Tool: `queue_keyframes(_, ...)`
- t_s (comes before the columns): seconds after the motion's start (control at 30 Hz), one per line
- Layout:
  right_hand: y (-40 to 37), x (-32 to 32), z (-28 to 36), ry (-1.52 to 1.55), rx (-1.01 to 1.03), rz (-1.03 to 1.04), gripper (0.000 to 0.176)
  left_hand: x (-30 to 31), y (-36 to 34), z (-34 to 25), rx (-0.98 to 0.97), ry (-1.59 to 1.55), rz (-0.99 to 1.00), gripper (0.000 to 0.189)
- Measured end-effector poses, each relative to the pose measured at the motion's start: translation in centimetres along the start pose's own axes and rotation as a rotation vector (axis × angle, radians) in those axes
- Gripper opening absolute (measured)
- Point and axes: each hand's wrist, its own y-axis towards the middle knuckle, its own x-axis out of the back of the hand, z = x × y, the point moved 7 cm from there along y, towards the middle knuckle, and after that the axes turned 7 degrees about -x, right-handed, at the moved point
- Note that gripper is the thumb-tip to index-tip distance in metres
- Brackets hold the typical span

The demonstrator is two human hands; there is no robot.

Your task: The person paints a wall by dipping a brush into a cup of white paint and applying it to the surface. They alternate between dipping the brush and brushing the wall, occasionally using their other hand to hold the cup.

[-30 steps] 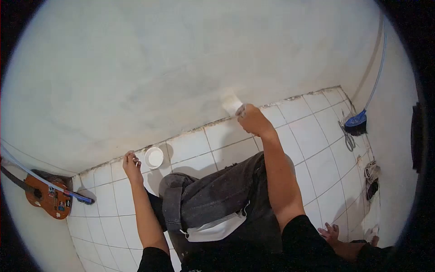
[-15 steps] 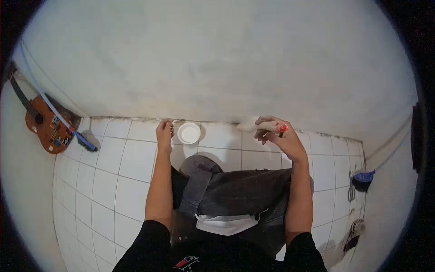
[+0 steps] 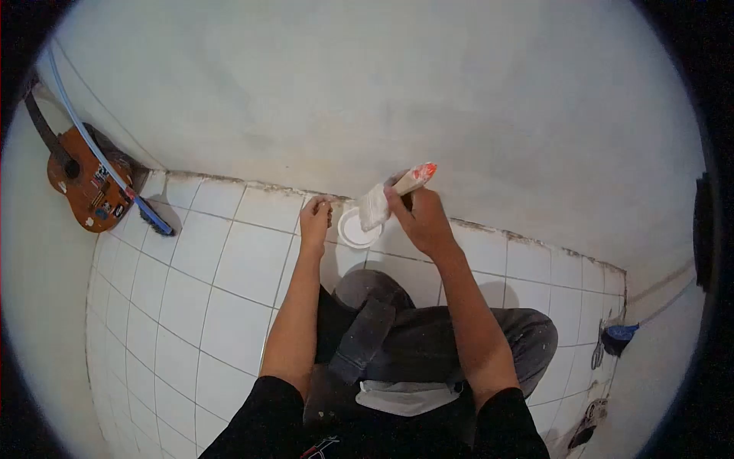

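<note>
My right hand (image 3: 422, 218) grips a paintbrush (image 3: 374, 208) with a pale handle that has a red, paint-smeared end. The brush's white-coated bristles point down over a round white tub (image 3: 351, 239) standing on the tiles close to the wall. White material is visible inside the tub, and the brush covers part of it. Just left of the tub, my left hand (image 3: 314, 219) has its fingers curled closed near the foot of the wall. Whatever those fingers may hold is hidden.
A pale, patchy wall (image 3: 306, 99) rises in front of me. At the left corner lean a sticker-covered guitar (image 3: 88, 180) and a blue broom (image 3: 153, 216). A white face mask (image 3: 405, 398) lies on my lap. Another blue brush head (image 3: 618, 336) is by the right wall.
The paintbrush in my right hand has moved left from beside the wall's base to above the tub, bristles now downward. My view has turned slightly; my left hand remains beside the tub.
</note>
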Motion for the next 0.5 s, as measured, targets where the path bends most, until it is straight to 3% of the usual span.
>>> queue_keyframes(0.07,0.0,-1.7,-0.9,0.036,-0.043,0.049,0.035,-0.1,0.1,0.4,0.037,-0.020,0.008,0.016)
queue_keyframes(0.13,0.1,-3.2,-1.6,-0.205,-0.039,0.091,0.036,-0.2,-0.1,0.6,0.061,-0.027,-0.007,0.016)
queue_keyframes(0.33,0.4,-3.7,-1.5,-0.110,0.036,0.129,0.040,-1.3,-0.2,-1.2,0.025,-0.096,0.012,0.015)
queue_keyframes(0.5,0.5,-4.3,-2.2,-0.243,-0.052,0.170,0.041,-1.2,-0.3,-1.5,0.021,-0.106,-0.010,0.014)
